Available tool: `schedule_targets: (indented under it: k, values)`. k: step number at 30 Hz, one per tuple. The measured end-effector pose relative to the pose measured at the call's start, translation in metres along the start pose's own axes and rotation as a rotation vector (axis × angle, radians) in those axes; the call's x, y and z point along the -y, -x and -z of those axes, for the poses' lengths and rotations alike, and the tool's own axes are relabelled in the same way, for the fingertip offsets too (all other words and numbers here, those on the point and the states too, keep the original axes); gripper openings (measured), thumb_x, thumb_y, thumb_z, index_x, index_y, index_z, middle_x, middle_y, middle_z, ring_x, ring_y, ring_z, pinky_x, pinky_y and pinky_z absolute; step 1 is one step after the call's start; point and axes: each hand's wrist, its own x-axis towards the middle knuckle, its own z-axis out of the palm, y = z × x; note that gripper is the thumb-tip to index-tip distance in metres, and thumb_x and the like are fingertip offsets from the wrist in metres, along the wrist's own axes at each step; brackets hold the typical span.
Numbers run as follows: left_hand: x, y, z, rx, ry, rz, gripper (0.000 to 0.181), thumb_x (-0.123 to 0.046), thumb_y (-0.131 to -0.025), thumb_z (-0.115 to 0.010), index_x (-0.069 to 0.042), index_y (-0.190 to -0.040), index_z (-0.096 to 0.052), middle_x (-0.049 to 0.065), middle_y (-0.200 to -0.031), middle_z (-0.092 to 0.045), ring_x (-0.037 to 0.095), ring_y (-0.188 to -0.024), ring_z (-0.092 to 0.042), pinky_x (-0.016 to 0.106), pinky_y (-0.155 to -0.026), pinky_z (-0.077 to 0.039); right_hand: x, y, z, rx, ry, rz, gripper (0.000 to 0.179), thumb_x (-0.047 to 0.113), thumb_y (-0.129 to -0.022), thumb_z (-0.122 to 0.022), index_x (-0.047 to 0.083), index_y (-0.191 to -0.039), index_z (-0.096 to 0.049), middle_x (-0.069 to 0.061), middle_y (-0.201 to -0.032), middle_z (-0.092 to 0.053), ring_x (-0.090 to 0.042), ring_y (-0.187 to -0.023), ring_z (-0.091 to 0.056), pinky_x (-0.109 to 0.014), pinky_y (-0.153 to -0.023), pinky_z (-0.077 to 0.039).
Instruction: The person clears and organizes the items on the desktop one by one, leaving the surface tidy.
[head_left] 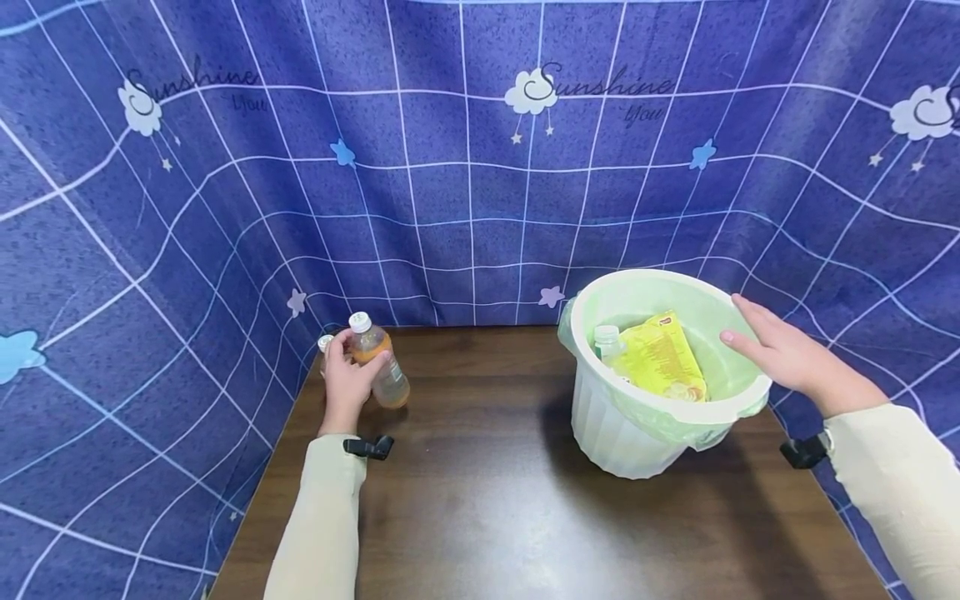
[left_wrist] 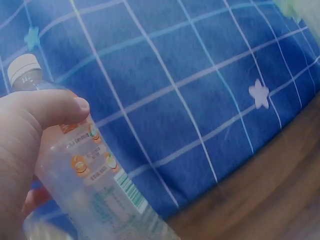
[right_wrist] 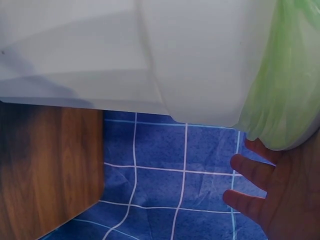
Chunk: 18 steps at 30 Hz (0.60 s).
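Note:
My left hand point(head_left: 347, 379) grips a clear plastic bottle point(head_left: 392, 385) with a white cap and an orange label, thumb and fingers round its upper part. The bottle leans, its cap toward the left. In the left wrist view, the thumb lies across the bottle's label point(left_wrist: 95, 155). A second white-capped bottle point(head_left: 325, 341) shows just behind this hand, mostly hidden by it. At the right, my right hand point(head_left: 780, 346) lies with extended fingers along the rim of a white bin point(head_left: 622, 425). From the right wrist, its fingertips show just beneath the green liner point(right_wrist: 280, 85).
Inside the lined bin are a yellow packet point(head_left: 663, 358) and a bottle with a pale cap point(head_left: 606, 335). The bin stands on the right part of a brown wooden table point(head_left: 465, 475). A blue grid-patterned curtain point(head_left: 495, 192) encloses the back and sides.

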Motion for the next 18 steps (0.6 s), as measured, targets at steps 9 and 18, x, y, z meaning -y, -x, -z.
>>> schedule_targets:
  k: [9, 18]
  values:
    - [-0.054, -0.011, -0.017, 0.068, 0.06, -0.03, 0.074, -0.012, -0.078, -0.087, -0.001, -0.139, -0.047, 0.017, -0.136, -0.046, 0.03, -0.124, -0.05, 0.045, -0.107, -0.043, 0.002, 0.0, 0.001, 0.022, 0.002, -0.021, 0.075, 0.039, -0.107, -0.043, -0.007, -0.158, -0.011, -0.038, -0.159, -0.014, -0.057, -0.145, -0.015, -0.072, -0.114, -0.017]
    - [-0.115, -0.019, -0.046, 0.07, 0.004, -0.116, 0.071, -0.02, -0.076, -0.088, -0.001, -0.135, -0.053, 0.016, -0.129, -0.052, 0.026, -0.115, -0.051, 0.038, -0.094, -0.047, 0.002, 0.002, 0.002, 0.02, -0.011, -0.018, 0.077, 0.04, -0.107, -0.044, -0.005, -0.159, -0.01, -0.037, -0.16, -0.014, -0.056, -0.146, -0.015, -0.072, -0.114, -0.017]
